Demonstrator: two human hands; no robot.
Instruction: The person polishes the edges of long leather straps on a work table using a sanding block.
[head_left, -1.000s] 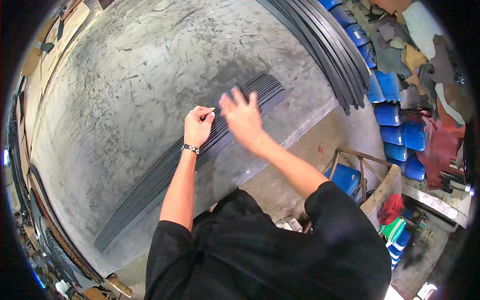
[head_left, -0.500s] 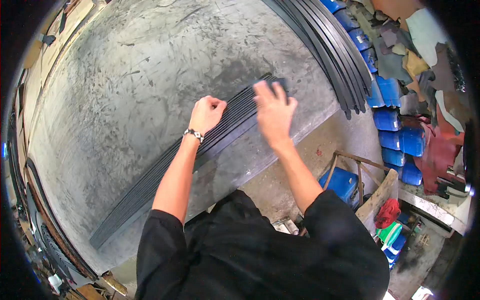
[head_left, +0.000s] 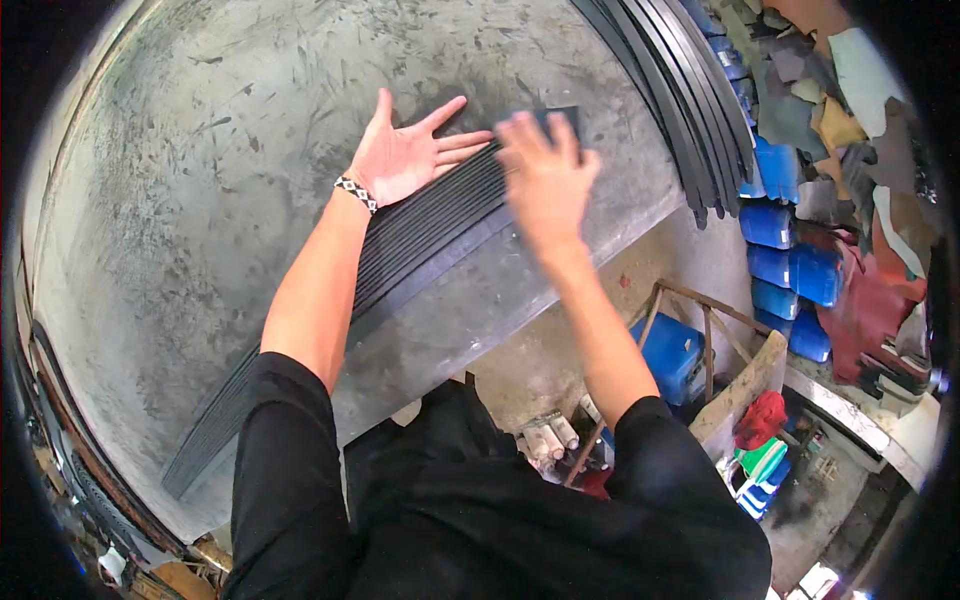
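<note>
Long black strips (head_left: pixel 430 236) lie side by side in a diagonal bundle on the grey table. My left hand (head_left: pixel 405 155), with a patterned band on the wrist, is palm up with its fingers spread, its edge at the upper side of the bundle. My right hand (head_left: pixel 545 180) is over the right end of the strips, its fingers apart and slightly blurred. A dark flat piece (head_left: pixel 566 120) shows at that end beyond the fingers; whether the hand touches it is unclear.
More black strips (head_left: pixel 690 110) hang over the right edge of the grey table (head_left: pixel 250 200). Blue containers (head_left: pixel 768 226) and leather scraps (head_left: pixel 865 280) are at the right. A metal-framed stand (head_left: pixel 708 350), a blue container (head_left: pixel 668 355) and a red cloth (head_left: pixel 760 420) are below the table edge.
My left hand has opened from a closed shape, turned palm up and moved up and slightly left. My right hand stays near the right end of the strips. The view has shifted slightly.
</note>
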